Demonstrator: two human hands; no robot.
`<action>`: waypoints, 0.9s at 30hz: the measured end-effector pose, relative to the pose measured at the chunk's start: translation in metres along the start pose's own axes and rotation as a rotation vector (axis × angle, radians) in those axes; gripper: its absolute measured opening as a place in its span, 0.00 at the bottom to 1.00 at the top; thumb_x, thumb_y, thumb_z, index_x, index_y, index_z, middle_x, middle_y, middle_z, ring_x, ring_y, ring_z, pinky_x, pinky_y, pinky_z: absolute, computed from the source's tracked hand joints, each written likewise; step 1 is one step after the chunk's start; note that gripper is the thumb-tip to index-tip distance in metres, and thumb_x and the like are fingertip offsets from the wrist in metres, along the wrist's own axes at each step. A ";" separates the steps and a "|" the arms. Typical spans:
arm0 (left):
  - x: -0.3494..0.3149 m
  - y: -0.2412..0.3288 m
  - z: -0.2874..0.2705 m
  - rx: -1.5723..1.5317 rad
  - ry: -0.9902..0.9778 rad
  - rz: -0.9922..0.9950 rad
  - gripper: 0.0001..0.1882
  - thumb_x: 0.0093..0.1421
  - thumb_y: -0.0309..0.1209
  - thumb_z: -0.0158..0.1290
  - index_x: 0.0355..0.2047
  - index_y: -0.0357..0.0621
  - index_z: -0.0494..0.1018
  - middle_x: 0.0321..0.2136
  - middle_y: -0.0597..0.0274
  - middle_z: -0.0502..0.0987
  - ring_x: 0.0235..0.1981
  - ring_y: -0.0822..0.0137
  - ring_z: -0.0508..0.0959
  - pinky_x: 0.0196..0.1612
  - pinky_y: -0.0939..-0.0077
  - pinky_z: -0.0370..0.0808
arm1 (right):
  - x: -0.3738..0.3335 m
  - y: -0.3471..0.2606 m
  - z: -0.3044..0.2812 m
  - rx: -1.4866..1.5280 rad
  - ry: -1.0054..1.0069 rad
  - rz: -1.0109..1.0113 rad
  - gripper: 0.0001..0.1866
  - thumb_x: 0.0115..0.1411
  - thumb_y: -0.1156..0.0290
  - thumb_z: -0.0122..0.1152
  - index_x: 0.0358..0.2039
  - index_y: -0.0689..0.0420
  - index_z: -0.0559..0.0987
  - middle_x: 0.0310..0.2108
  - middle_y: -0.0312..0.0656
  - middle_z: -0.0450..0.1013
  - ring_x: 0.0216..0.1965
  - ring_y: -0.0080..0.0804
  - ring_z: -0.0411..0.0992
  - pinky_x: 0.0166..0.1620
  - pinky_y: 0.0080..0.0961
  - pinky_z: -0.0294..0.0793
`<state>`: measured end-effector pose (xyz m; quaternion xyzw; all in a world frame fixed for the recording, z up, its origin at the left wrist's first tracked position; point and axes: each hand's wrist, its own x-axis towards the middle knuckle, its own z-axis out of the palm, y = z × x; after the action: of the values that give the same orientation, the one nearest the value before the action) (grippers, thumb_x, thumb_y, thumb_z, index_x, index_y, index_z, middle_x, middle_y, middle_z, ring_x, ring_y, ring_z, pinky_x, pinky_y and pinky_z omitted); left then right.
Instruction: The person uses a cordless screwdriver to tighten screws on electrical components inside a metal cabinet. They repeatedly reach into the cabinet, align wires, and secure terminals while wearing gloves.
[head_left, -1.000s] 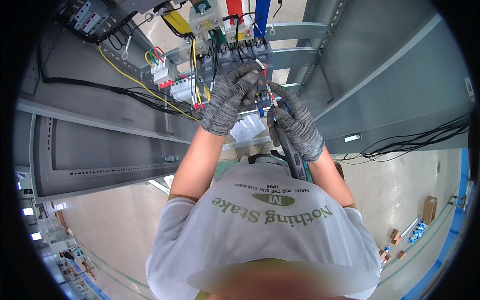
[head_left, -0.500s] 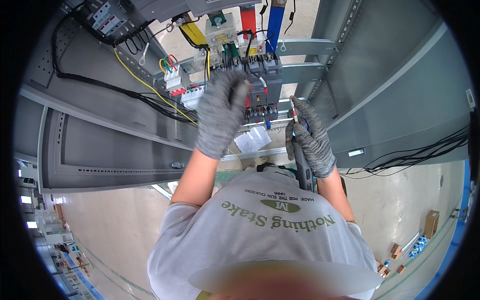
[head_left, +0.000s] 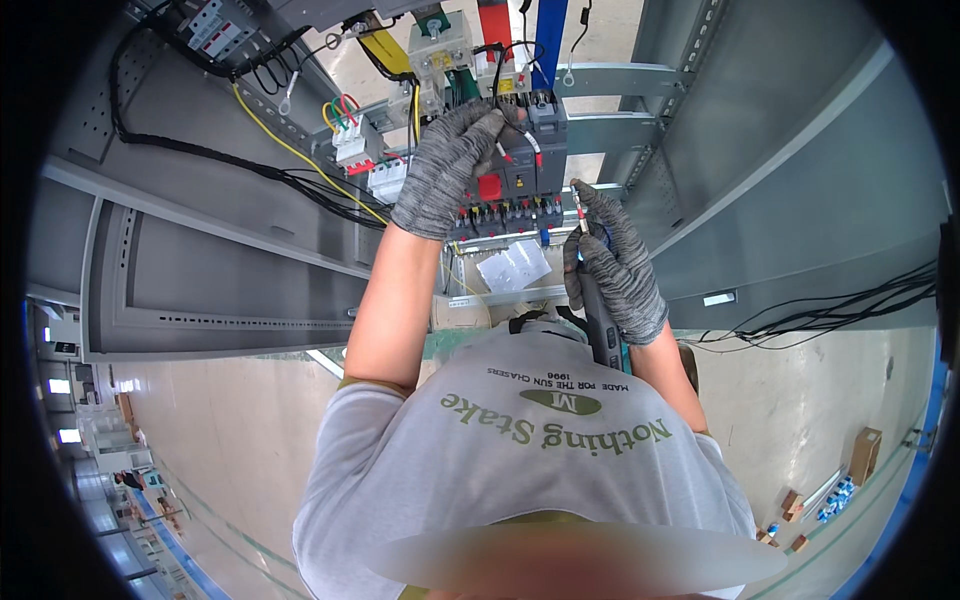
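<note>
My left hand (head_left: pixel 450 168), in a grey knit glove, reaches to the upper left part of a dark grey circuit breaker (head_left: pixel 546 150). Its fingers are pinched together there and hide what is between them. Just below the fingertips shows a white wire end with a red tip (head_left: pixel 504 153); a second red-tipped wire end (head_left: pixel 534 146) hangs beside it over the breaker. My right hand (head_left: pixel 622 270), gloved alike, is wrapped round a dark grey power screwdriver (head_left: pixel 598 322) to the right of the breaker. The screwdriver's thin bit (head_left: pixel 580 212) points up past my fingers.
Yellow, red (head_left: pixel 496 35) and blue busbars (head_left: pixel 549 45) run down to the breaker. White terminal blocks (head_left: pixel 357 150) and a black cable bundle (head_left: pixel 215 155) sit left. A paper sheet (head_left: pixel 515 266) lies below. Grey cabinet panels (head_left: pixel 800 170) flank both sides.
My left hand has moved up and inward to the breaker's upper part, uncovering its red block. My right hand, with the screwdriver, has shifted slightly left.
</note>
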<state>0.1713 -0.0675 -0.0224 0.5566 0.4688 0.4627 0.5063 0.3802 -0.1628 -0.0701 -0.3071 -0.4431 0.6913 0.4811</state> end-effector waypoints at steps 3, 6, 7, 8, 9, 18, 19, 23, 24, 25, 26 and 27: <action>0.000 0.004 0.000 0.083 0.008 -0.069 0.14 0.62 0.37 0.52 0.44 0.44 0.77 0.27 0.71 0.75 0.21 0.81 0.66 0.23 0.88 0.61 | -0.001 0.004 -0.003 0.024 -0.015 -0.009 0.28 0.65 0.75 0.47 0.65 0.49 0.58 0.27 0.39 0.69 0.20 0.23 0.70 0.21 0.20 0.71; 0.006 -0.016 0.001 0.028 -0.053 0.207 0.14 0.61 0.37 0.55 0.43 0.44 0.76 0.34 0.65 0.77 0.29 0.74 0.74 0.32 0.84 0.71 | -0.001 0.004 -0.005 0.011 -0.035 -0.012 0.28 0.65 0.75 0.47 0.65 0.49 0.58 0.27 0.39 0.69 0.20 0.23 0.69 0.21 0.20 0.71; 0.008 -0.020 0.000 -0.036 -0.073 0.154 0.14 0.59 0.35 0.58 0.42 0.42 0.75 0.40 0.58 0.77 0.37 0.66 0.77 0.41 0.77 0.75 | -0.003 0.003 -0.005 0.001 -0.036 -0.004 0.28 0.65 0.75 0.47 0.65 0.49 0.58 0.27 0.39 0.69 0.20 0.22 0.69 0.21 0.20 0.71; 0.008 -0.022 0.004 -0.157 -0.099 0.149 0.14 0.58 0.35 0.58 0.43 0.42 0.74 0.40 0.57 0.77 0.37 0.66 0.77 0.41 0.76 0.75 | -0.003 0.001 -0.005 -0.011 -0.037 -0.001 0.28 0.65 0.75 0.47 0.65 0.49 0.58 0.27 0.39 0.69 0.20 0.22 0.70 0.21 0.19 0.71; 0.008 -0.023 0.010 -0.277 -0.125 0.144 0.15 0.58 0.34 0.59 0.43 0.42 0.74 0.40 0.55 0.78 0.36 0.65 0.77 0.40 0.76 0.76 | -0.003 0.000 -0.005 -0.019 -0.036 0.004 0.27 0.65 0.74 0.47 0.65 0.49 0.58 0.27 0.38 0.69 0.20 0.22 0.70 0.21 0.19 0.71; 0.009 -0.021 0.021 -0.368 -0.135 0.059 0.15 0.56 0.30 0.60 0.42 0.38 0.73 0.34 0.56 0.78 0.33 0.69 0.77 0.35 0.77 0.76 | -0.006 -0.004 -0.008 -0.036 -0.036 -0.029 0.26 0.66 0.73 0.46 0.65 0.49 0.58 0.26 0.38 0.69 0.20 0.22 0.70 0.22 0.19 0.72; 0.009 -0.019 0.022 -0.340 -0.131 0.038 0.13 0.56 0.28 0.60 0.41 0.38 0.73 0.33 0.57 0.79 0.32 0.70 0.77 0.35 0.78 0.76 | -0.006 -0.003 -0.007 -0.030 -0.037 -0.033 0.26 0.66 0.73 0.46 0.65 0.49 0.58 0.26 0.38 0.69 0.20 0.22 0.70 0.22 0.19 0.72; 0.010 -0.020 0.023 0.006 -0.043 0.175 0.09 0.56 0.24 0.58 0.37 0.37 0.75 0.29 0.61 0.79 0.31 0.74 0.77 0.36 0.80 0.75 | -0.005 0.000 -0.006 -0.002 -0.035 -0.035 0.26 0.66 0.73 0.46 0.64 0.49 0.59 0.26 0.38 0.69 0.21 0.22 0.70 0.22 0.19 0.72; 0.012 -0.023 0.022 0.078 -0.028 0.235 0.08 0.56 0.24 0.58 0.37 0.37 0.75 0.28 0.61 0.79 0.30 0.74 0.77 0.36 0.81 0.75 | -0.005 -0.001 -0.005 -0.019 -0.029 -0.030 0.26 0.66 0.73 0.46 0.64 0.49 0.59 0.26 0.38 0.69 0.20 0.22 0.70 0.22 0.19 0.72; 0.013 -0.026 0.021 0.150 -0.012 0.295 0.08 0.56 0.23 0.58 0.36 0.37 0.75 0.28 0.62 0.79 0.30 0.75 0.77 0.36 0.81 0.75 | -0.005 -0.003 -0.003 -0.036 -0.024 -0.025 0.26 0.66 0.72 0.46 0.64 0.49 0.59 0.26 0.38 0.69 0.20 0.22 0.70 0.22 0.19 0.72; 0.013 -0.029 0.021 0.133 -0.011 0.289 0.07 0.56 0.23 0.58 0.36 0.37 0.75 0.28 0.62 0.79 0.30 0.75 0.77 0.36 0.81 0.75 | -0.005 -0.004 -0.002 -0.053 -0.019 -0.020 0.26 0.66 0.72 0.46 0.64 0.49 0.59 0.26 0.38 0.69 0.20 0.22 0.70 0.22 0.19 0.72; 0.013 -0.031 0.021 0.115 -0.009 0.283 0.07 0.56 0.24 0.58 0.36 0.37 0.75 0.28 0.62 0.79 0.30 0.75 0.77 0.36 0.81 0.75 | -0.004 -0.003 -0.002 -0.068 -0.010 -0.023 0.26 0.66 0.72 0.46 0.64 0.49 0.59 0.26 0.38 0.70 0.20 0.22 0.70 0.22 0.19 0.72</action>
<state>0.1919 -0.0558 -0.0538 0.6473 0.4093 0.4991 0.4055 0.3844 -0.1660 -0.0683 -0.3145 -0.4722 0.6719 0.4760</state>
